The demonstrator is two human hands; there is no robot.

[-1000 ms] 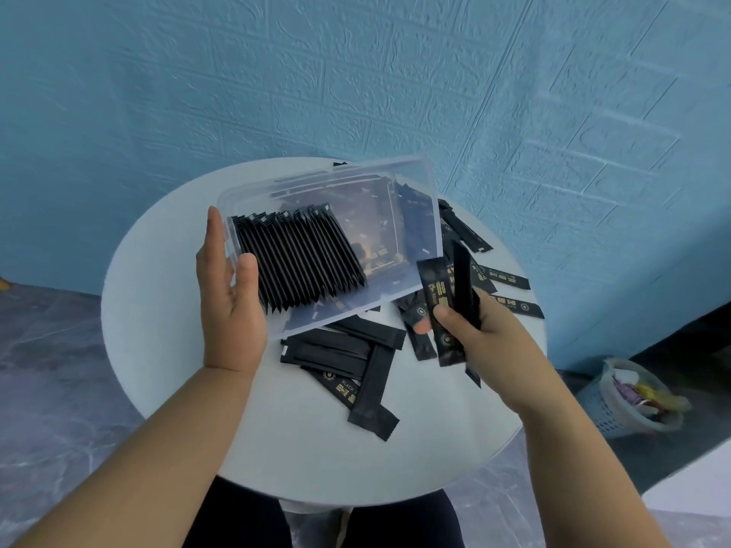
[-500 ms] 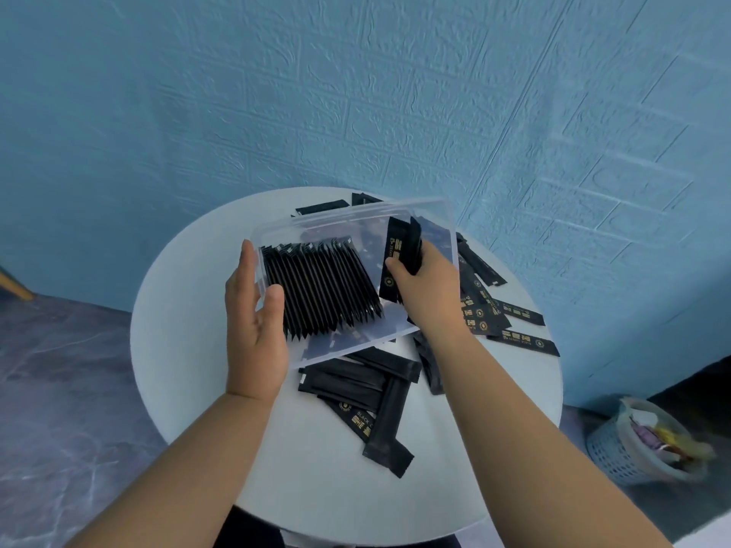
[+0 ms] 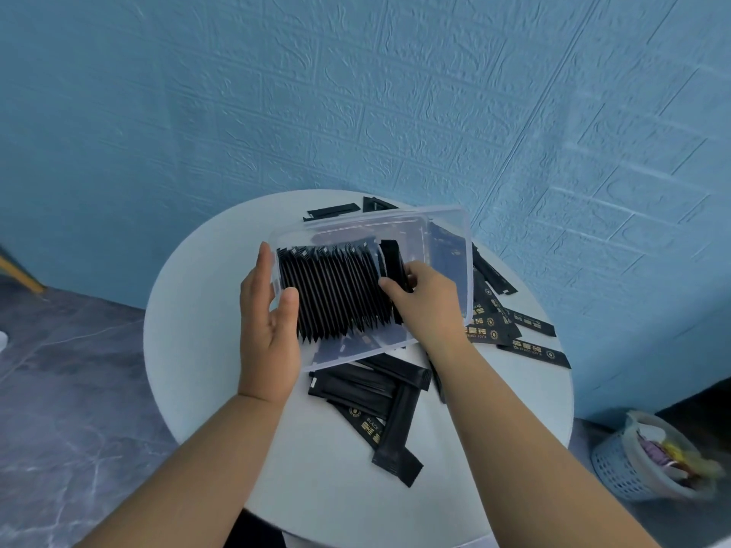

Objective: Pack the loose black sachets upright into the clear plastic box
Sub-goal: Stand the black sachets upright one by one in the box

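Right hand (image 3: 427, 306) has since moved its pinched sachets (image 3: 391, 259) against the upright row (image 3: 336, 294) inside the clear plastic box (image 3: 447, 223), which the left hand (image 3: 269, 330) grips tilted above the counter (image 3: 197, 350). Risk: early release could let the leaning row topple flat.

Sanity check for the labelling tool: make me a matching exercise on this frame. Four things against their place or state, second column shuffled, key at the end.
Things
1. left hand
2. right hand
3. packed row of sachets
4. plastic basket

Places or states
A. on the floor, right of the table
B. stands on edge inside the clear box
C. grips the clear box's left wall, thumb inside
D. holds a sachet at the row's right end

Pairs: 1-C, 2-D, 3-B, 4-A
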